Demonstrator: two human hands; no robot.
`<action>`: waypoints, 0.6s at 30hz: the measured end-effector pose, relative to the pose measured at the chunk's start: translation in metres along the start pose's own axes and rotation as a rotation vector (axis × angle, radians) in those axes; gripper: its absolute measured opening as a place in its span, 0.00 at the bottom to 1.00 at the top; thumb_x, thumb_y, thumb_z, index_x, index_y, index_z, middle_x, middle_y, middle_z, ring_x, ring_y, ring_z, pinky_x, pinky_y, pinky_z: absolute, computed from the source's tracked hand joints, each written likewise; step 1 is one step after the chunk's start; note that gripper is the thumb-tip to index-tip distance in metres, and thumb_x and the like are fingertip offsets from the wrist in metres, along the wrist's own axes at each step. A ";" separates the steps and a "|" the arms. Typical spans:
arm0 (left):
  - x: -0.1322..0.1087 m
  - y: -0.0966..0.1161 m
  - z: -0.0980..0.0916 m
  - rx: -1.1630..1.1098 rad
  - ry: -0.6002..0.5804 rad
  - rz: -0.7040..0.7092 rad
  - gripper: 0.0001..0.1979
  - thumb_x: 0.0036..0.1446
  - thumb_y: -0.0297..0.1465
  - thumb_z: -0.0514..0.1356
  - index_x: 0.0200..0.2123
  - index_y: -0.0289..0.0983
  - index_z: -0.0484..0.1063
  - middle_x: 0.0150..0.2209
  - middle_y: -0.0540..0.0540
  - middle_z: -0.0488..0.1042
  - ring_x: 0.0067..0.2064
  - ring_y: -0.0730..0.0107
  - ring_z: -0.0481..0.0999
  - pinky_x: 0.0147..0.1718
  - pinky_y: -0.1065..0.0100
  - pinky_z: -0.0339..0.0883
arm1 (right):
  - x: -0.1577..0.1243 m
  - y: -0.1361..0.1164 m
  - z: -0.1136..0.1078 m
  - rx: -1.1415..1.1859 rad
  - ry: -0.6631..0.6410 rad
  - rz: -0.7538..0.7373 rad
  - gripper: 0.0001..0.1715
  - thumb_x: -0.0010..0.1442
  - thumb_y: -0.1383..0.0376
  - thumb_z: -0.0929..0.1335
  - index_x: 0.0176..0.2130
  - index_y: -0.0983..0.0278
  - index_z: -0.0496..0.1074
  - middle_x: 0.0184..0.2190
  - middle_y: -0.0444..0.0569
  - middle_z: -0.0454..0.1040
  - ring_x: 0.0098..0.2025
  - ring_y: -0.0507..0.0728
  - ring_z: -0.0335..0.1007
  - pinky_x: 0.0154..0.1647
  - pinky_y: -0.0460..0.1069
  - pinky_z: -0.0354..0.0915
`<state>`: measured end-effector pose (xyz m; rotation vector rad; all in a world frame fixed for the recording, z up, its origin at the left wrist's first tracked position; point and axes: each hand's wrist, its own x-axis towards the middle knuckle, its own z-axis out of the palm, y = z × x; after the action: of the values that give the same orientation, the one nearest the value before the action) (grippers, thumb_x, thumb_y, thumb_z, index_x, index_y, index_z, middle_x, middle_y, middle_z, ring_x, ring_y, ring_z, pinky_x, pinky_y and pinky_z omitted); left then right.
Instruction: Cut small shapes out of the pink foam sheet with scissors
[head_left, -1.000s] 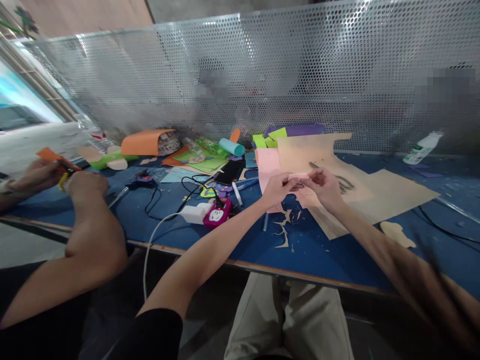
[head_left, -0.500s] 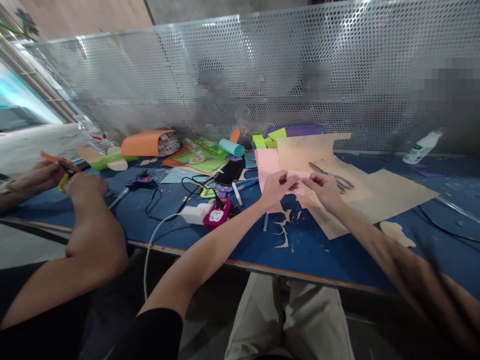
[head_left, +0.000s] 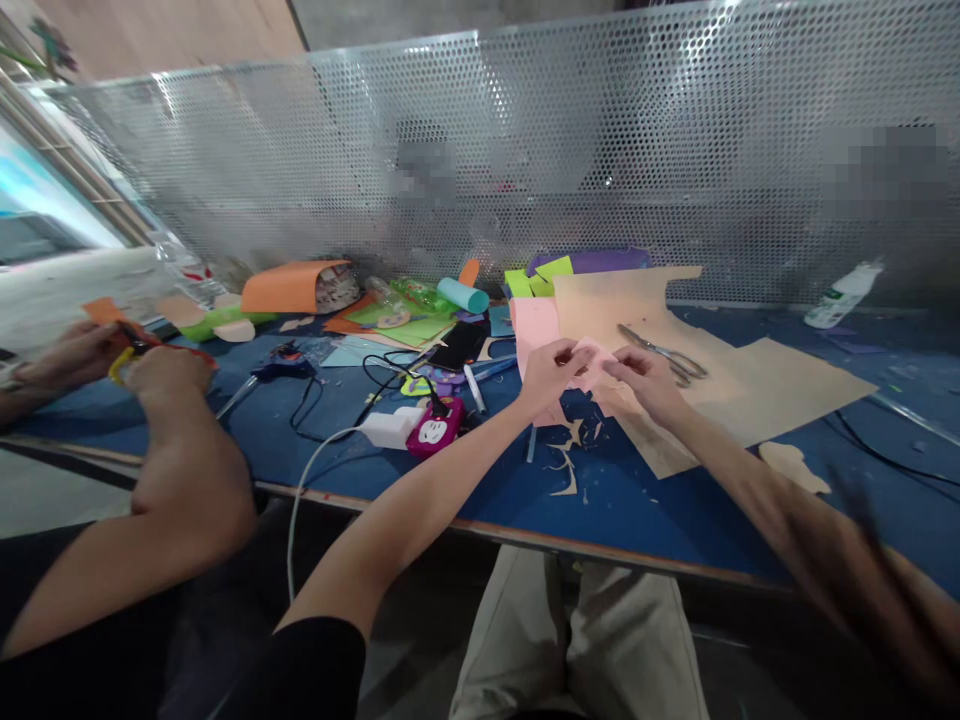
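Observation:
Between my two hands is a small piece of pink paper [head_left: 595, 362], held up above the table. My left hand [head_left: 553, 372] pinches its left side, and my right hand [head_left: 646, 378] pinches its right side. Behind my left hand lies a larger curled pink sheet [head_left: 535, 322]. Scissors [head_left: 667, 350] rest on the tan paper [head_left: 611, 305] just beyond my right hand. Thin tan paper scraps [head_left: 568, 470] are scattered on the blue table below my hands.
To the left, another person's hands [head_left: 161, 368] work with yellow-handled scissors on orange paper. A magenta power cube [head_left: 436, 428] with a white plug and cables sits left of my forearm. A black phone [head_left: 459, 345] lies behind it. At the right stands a white glue bottle [head_left: 844, 297].
The small pink paper has turned up between my fingers and shows more of its face. My hands have barely shifted. At the left, the other person's orange paper has moved a little.

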<state>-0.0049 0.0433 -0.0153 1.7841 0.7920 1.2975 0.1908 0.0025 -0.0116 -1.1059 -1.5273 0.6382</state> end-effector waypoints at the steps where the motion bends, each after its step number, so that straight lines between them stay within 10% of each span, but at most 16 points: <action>1: 0.000 0.000 0.000 -0.013 0.000 0.008 0.25 0.65 0.54 0.64 0.34 0.37 0.75 0.30 0.46 0.78 0.34 0.66 0.79 0.37 0.66 0.73 | 0.001 0.002 -0.001 0.000 0.014 -0.007 0.17 0.57 0.51 0.72 0.27 0.61 0.75 0.23 0.42 0.70 0.27 0.53 0.63 0.31 0.48 0.60; 11: -0.002 -0.002 0.004 0.171 -0.138 0.023 0.23 0.73 0.47 0.56 0.35 0.35 0.76 0.31 0.45 0.79 0.32 0.68 0.76 0.34 0.68 0.67 | 0.005 0.001 -0.006 -0.200 -0.099 -0.012 0.19 0.63 0.53 0.66 0.32 0.61 0.80 0.27 0.48 0.79 0.29 0.56 0.73 0.35 0.50 0.68; 18: 0.000 -0.002 0.000 0.154 -0.009 -0.057 0.19 0.73 0.45 0.56 0.45 0.35 0.76 0.35 0.44 0.82 0.31 0.68 0.79 0.32 0.69 0.69 | 0.031 0.033 -0.066 -0.680 -0.028 0.179 0.14 0.59 0.56 0.70 0.40 0.63 0.79 0.41 0.58 0.82 0.40 0.63 0.75 0.40 0.53 0.62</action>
<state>-0.0053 0.0443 -0.0166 1.8715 0.9529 1.2185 0.2650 0.0335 -0.0085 -1.7618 -1.7331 0.2425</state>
